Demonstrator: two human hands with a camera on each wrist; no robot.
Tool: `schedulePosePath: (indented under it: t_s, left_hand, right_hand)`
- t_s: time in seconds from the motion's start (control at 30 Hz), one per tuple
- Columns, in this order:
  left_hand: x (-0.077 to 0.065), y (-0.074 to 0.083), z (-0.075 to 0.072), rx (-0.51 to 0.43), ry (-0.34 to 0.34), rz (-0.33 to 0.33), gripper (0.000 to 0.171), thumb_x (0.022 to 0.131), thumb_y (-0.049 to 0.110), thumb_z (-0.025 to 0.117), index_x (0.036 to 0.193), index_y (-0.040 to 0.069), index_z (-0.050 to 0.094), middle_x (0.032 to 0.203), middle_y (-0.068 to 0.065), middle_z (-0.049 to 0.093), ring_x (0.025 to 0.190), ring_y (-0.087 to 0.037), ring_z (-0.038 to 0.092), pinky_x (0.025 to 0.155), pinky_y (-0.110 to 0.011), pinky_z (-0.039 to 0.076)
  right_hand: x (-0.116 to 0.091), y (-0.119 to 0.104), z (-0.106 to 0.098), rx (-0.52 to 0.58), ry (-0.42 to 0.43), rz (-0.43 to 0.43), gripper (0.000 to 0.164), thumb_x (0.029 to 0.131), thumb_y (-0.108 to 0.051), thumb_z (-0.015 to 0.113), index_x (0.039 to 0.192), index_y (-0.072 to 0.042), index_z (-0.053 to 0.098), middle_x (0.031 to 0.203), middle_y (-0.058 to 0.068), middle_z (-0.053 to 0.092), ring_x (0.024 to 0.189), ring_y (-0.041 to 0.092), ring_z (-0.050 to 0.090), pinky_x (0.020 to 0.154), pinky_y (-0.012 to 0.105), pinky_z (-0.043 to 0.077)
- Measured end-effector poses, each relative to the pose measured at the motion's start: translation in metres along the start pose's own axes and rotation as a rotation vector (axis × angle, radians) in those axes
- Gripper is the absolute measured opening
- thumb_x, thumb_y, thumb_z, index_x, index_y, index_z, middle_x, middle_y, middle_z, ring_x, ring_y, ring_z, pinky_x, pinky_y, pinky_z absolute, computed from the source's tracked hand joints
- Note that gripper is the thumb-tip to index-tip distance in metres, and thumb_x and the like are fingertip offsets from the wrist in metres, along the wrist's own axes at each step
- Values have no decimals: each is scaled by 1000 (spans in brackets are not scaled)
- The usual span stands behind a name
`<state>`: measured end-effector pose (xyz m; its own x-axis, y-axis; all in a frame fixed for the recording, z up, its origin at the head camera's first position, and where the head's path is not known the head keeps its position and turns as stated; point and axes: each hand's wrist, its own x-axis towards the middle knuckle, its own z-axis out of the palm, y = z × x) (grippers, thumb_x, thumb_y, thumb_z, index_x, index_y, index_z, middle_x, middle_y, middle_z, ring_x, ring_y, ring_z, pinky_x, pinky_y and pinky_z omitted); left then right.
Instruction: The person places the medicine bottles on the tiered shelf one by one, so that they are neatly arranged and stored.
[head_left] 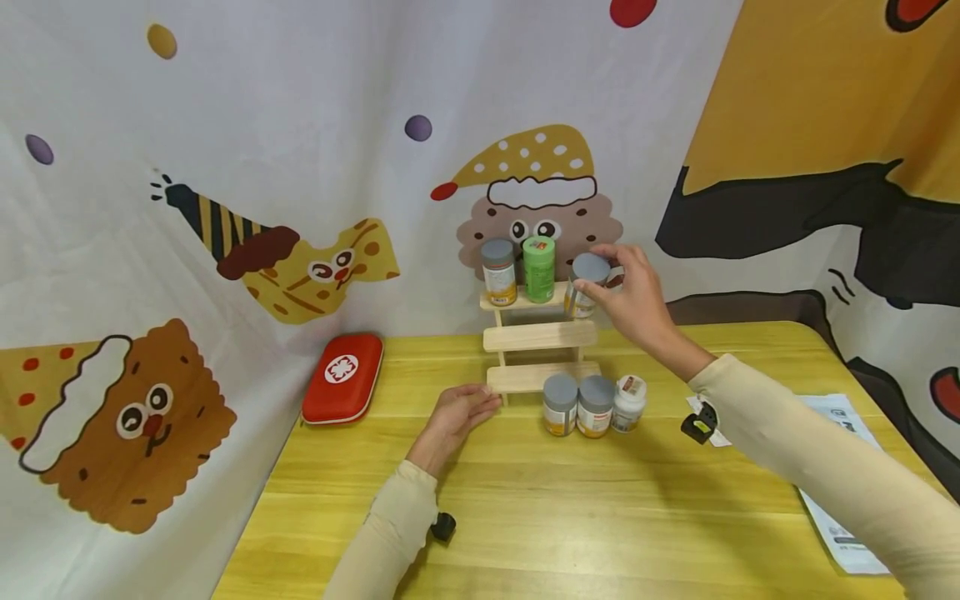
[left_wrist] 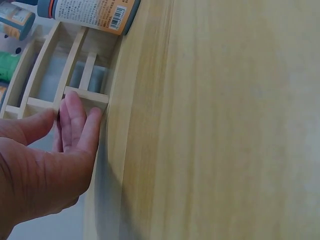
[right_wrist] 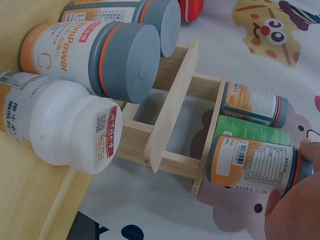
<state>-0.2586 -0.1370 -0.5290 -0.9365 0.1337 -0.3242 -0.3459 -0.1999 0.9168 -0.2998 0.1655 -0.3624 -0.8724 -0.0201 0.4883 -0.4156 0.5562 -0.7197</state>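
Observation:
My right hand (head_left: 633, 296) pinches the grey lid of a supplement bottle (right_wrist: 252, 165) with a white and orange label, at the right end of the top step of a small wooden step rack (head_left: 540, 337). A green bottle (head_left: 539, 271) and another grey-lidded bottle (head_left: 499, 273) stand upright on that same step, to the left. Down at the rack's front left corner, my left hand (head_left: 456, 418) grips the end of the lowest step, with thumb and fingertips (left_wrist: 75, 100) at its edge.
Two grey-lidded bottles (head_left: 595, 407) and a white bottle (head_left: 629, 404) stand on the wooden table (head_left: 480, 500) before the rack's right side. A red case (head_left: 343, 379) lies at the back left. Under my right forearm lies a white packet (head_left: 851, 533). A printed curtain (head_left: 360, 100) hangs behind.

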Motion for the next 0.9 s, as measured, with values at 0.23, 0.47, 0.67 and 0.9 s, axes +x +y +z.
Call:
schedulePosePath:
  t_s: [0.23,0.47,0.67,0.9]
  left_hand:
    - [0,1,-1,0,4,-13,35,108,8,61,140,-7,58,126,-22,74,109,-22,77,115,-46,56]
    - [-1,0,-1,-7,2,-12,39,108,9,61,142,-8,55,121,-18,76,106,-20,78,112,-44,58]
    - [-1,-1,-2,-6,10,-16,39,107,9,62,142,-8,56,122,-20,76,104,-19,78,109,-40,60]
    - [0,-1,-1,-2,-5,-7,37,107,9,61,140,-8,58,121,-18,76,105,-18,78,110,-41,59]
  right_hand:
    - [9,2,8,32,71,32,54,97,-23,80,144,-4,59,128,22,54,111,31,55,82,22,49]
    - [22,3,17,68,114,50,55,96,-22,81,142,-3,59,127,21,52,101,29,55,78,16,44]
    - [27,10,27,112,129,69,55,95,-23,83,142,-5,60,125,18,51,102,35,56,78,18,43]
    - [34,12,30,33,152,67,55,96,-29,82,141,-6,61,121,19,54,91,22,51,77,27,43]
